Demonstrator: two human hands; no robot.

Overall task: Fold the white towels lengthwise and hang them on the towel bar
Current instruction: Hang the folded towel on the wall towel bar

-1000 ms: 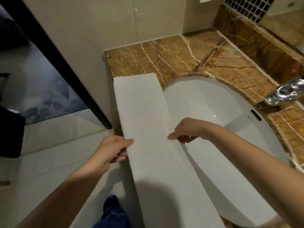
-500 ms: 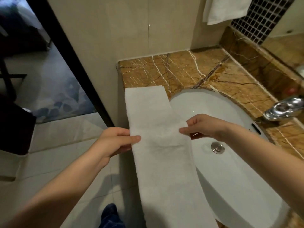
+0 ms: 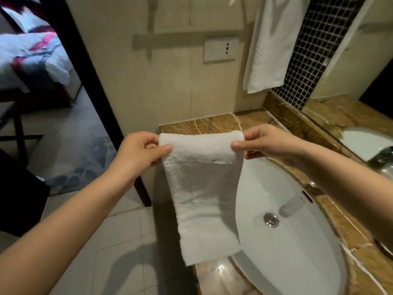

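Towel point(image 3: 204, 188), white, folded to a long narrow strip, held upright before the wall, over the left end of the countertop point(image 3: 214, 124). Its top is a rounded fold, and any layer behind it is hidden by the front face. Its lower end reaches the counter's front edge at 6 o'clock; whether it touches cannot be told.

The left hand point(image 3: 138, 152) pinches the top corner at 9 o'clock and the right hand point(image 3: 265, 145) the corner at 3 o'clock. Both thumbs are in front, with the fingers mostly hidden behind the cloth. The hands stand apart by the strip's width.

The long edges run straight and even. The pile is fluffy, with a faint crease band just below the fold.

At 12 o'clock is bare wall below a wall plate point(image 3: 220, 50). At 1 o'clock hangs a second towel point(image 3: 270, 50), its top cut off by the frame. At 4 o'clock is the basin point(image 3: 308, 262). At 3 o'clock the faucet point(image 3: 382, 156) is blurred and cut by the edge. At 8 o'clock is open floor point(image 3: 119, 241).
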